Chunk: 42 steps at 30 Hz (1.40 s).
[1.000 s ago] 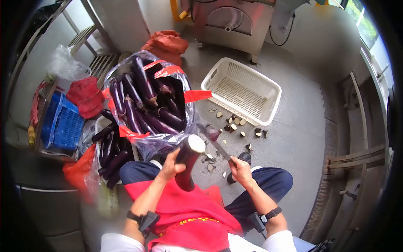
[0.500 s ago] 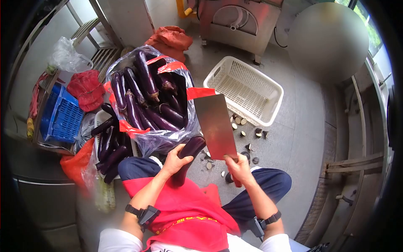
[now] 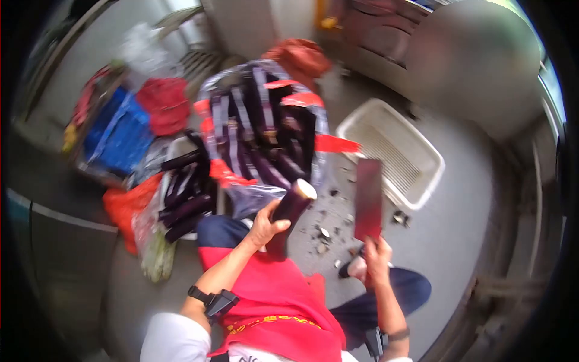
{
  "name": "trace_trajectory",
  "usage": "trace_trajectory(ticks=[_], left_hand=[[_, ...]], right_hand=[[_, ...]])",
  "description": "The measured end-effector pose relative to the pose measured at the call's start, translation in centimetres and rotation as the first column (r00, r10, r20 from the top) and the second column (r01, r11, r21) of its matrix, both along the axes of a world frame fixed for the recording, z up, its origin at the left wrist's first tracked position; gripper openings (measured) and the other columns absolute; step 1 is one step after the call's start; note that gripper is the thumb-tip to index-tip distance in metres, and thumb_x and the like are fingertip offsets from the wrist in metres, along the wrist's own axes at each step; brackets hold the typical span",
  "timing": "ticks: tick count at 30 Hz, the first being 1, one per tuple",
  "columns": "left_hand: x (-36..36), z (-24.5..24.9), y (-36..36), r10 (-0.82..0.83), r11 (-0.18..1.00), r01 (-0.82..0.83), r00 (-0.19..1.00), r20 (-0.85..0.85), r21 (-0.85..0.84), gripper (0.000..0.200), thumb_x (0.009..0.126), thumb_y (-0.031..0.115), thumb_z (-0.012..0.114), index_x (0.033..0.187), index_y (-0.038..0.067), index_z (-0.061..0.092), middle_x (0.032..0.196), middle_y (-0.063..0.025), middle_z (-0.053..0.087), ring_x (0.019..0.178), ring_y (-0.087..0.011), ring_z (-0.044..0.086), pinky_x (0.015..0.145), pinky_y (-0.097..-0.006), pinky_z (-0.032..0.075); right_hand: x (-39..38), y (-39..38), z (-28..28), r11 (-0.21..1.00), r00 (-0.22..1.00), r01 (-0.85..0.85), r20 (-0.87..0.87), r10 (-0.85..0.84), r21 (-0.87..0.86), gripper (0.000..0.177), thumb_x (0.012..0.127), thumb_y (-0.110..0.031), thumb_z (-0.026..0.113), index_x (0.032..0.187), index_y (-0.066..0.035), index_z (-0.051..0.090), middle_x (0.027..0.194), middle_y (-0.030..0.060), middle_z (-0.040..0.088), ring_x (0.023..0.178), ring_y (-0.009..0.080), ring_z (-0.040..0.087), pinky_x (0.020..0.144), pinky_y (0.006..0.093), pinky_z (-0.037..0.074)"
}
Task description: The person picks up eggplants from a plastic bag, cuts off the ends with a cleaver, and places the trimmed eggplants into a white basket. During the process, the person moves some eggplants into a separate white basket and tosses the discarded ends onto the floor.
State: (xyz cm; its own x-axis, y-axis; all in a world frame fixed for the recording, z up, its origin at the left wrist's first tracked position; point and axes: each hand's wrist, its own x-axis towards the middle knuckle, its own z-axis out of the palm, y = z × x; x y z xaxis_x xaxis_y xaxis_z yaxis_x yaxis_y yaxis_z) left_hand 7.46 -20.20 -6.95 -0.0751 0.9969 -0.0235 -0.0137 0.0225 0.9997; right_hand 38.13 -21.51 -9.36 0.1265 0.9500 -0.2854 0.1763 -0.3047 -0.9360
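My left hand [image 3: 266, 227] is wrapped round an eggplant [image 3: 289, 218] over the red apron [image 3: 274, 295]. The eggplant's upper end is cut flat and shows pale flesh. In my right hand [image 3: 376, 256] is a broad cleaver [image 3: 368, 199], its blade pointing up and away from me, apart from the eggplant. Beyond my left hand lies a large clear bag [image 3: 322, 175] full of whole eggplants [image 3: 259, 160]. More eggplants [image 3: 184, 196] fill a small crate to its left. Small cut pieces [image 3: 324, 233] lie on the floor between my hands.
A white basket [image 3: 435, 163] stands beyond the cleaver. At the left are a blue crate [image 3: 120, 136], a red net bag [image 3: 161, 105] and an orange bag [image 3: 129, 208]. A metal machine [image 3: 377, 60] is at the back; boards line the right.
The view has shifted, and surroundings appear further right and blurred. The eggplant's upper end now shows a pale cut face. The cleaver has turned more upright and sits further from the eggplant.
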Motion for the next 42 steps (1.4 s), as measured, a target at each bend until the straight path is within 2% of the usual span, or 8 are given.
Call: trace_trajectory(ticks=[6, 14, 16, 20, 25, 29, 35, 42], left_hand=[[-15.0, 9.2, -0.9, 0.371, 0.715, -0.698, 0.436, 0.82, 0.047, 0.054, 0.085, 0.056, 0.046, 0.106, 0.007, 0.052, 0.088, -0.0066, 0.061, 0.083, -0.0253, 0.06, 0.079, -0.0433, 0.05], [-33.9, -11.6, -8.6, 0.966, 0.21, -0.768, 0.068, 0.248, -0.605, 0.072, 0.079, 0.064, 0.053, 0.122, 0.007, 0.046, 0.113, -0.0153, 0.055, 0.101, -0.0347, 0.057, 0.078, -0.0595, 0.049], [-35.6, -12.5, -7.6, 0.869, 0.453, -0.656, 0.175, 0.462, -0.604, 0.076, 0.079, 0.065, 0.053, 0.128, 0.008, 0.04, 0.119, -0.0165, 0.052, 0.103, -0.038, 0.055, 0.081, -0.0549, 0.05], [-31.9, -1.0, 2.7, 0.969, 0.247, -0.848, 0.227, 0.099, -0.469, 0.07, 0.083, 0.053, 0.055, 0.132, 0.007, 0.034, 0.13, -0.017, 0.042, 0.107, -0.0324, 0.052, 0.075, -0.0429, 0.052], [-22.3, 2.4, 15.8, 0.41, 0.912, -0.397, 0.895, -0.173, 0.105, 0.026, 0.082, 0.03, 0.061, 0.096, 0.008, 0.058, 0.073, -0.0094, 0.061, 0.065, -0.0189, 0.062, 0.057, -0.0303, 0.049], [-17.2, -3.9, 18.2, -0.103, 0.826, -0.483, 0.378, -0.92, -0.291, 0.066, 0.074, 0.025, 0.068, 0.125, 0.002, 0.033, 0.119, -0.0268, 0.048, 0.101, -0.0387, 0.058, 0.087, -0.0427, 0.048], [-17.4, -6.3, 16.5, 0.287, 0.765, -0.583, 0.69, -0.664, -0.275, 0.074, 0.062, -0.001, 0.068, 0.119, 0.011, 0.023, 0.117, -0.0358, 0.04, 0.092, -0.0478, 0.058, 0.075, -0.0522, 0.049], [-13.5, 2.5, 17.0, 0.492, 0.741, -0.264, 0.839, -0.232, 0.618, 0.068, 0.053, 0.0, 0.064, 0.118, 0.008, 0.046, 0.108, -0.0133, 0.046, 0.103, -0.0293, 0.048, 0.091, -0.0367, 0.04]], right_hand=[[0.2, -0.8, -0.4, 0.998, 0.992, 0.06, -0.107, -0.061, -0.014, 0.014, 0.089, -0.018, 0.056, 0.083, -0.005, 0.054, 0.059, -0.0033, 0.046, 0.044, 0.0047, 0.039, 0.038, 0.0216, 0.03], [-1.5, -1.0, -2.5, 0.998, 0.996, 0.033, -0.087, -0.037, -0.055, 0.023, 0.089, -0.02, 0.058, 0.073, -0.006, 0.05, 0.051, -0.0003, 0.046, 0.037, 0.008, 0.041, 0.035, 0.0238, 0.031], [-1.8, -0.9, -2.7, 0.997, 0.995, 0.05, -0.087, -0.054, -0.056, 0.023, 0.088, -0.019, 0.059, 0.072, -0.006, 0.049, 0.051, -0.0005, 0.046, 0.037, 0.0081, 0.041, 0.035, 0.0237, 0.032], [-3.3, 0.6, -1.8, 0.993, 0.986, 0.036, -0.157, -0.053, -0.113, 0.019, 0.088, -0.018, 0.06, 0.077, -0.007, 0.05, 0.053, -0.0012, 0.046, 0.037, 0.0068, 0.04, 0.034, 0.0225, 0.032], [-4.5, 2.0, -3.4, 0.996, 0.987, 0.03, -0.156, -0.043, -0.085, 0.018, 0.088, -0.019, 0.06, 0.079, -0.006, 0.051, 0.053, -0.0005, 0.047, 0.037, 0.0072, 0.04, 0.033, 0.0232, 0.032], [-5.4, 2.4, -1.9, 0.998, 0.998, 0.025, -0.052, -0.028, -0.052, 0.016, 0.088, -0.015, 0.057, 0.077, -0.005, 0.05, 0.053, -0.0009, 0.045, 0.039, 0.0071, 0.041, 0.035, 0.0227, 0.031], [-5.8, 1.9, 1.3, 0.984, 0.998, 0.049, -0.028, -0.055, -0.17, 0.024, 0.088, -0.024, 0.056, 0.08, -0.001, 0.055, 0.057, 0.0017, 0.049, 0.047, 0.0102, 0.043, 0.041, 0.0245, 0.034], [-5.2, 1.0, 3.4, 0.996, 0.979, -0.085, 0.187, 0.078, 0.031, 0.035, 0.087, -0.029, 0.059, 0.092, 0.005, 0.058, 0.072, 0.0096, 0.059, 0.06, 0.0176, 0.053, 0.053, 0.0309, 0.044]])
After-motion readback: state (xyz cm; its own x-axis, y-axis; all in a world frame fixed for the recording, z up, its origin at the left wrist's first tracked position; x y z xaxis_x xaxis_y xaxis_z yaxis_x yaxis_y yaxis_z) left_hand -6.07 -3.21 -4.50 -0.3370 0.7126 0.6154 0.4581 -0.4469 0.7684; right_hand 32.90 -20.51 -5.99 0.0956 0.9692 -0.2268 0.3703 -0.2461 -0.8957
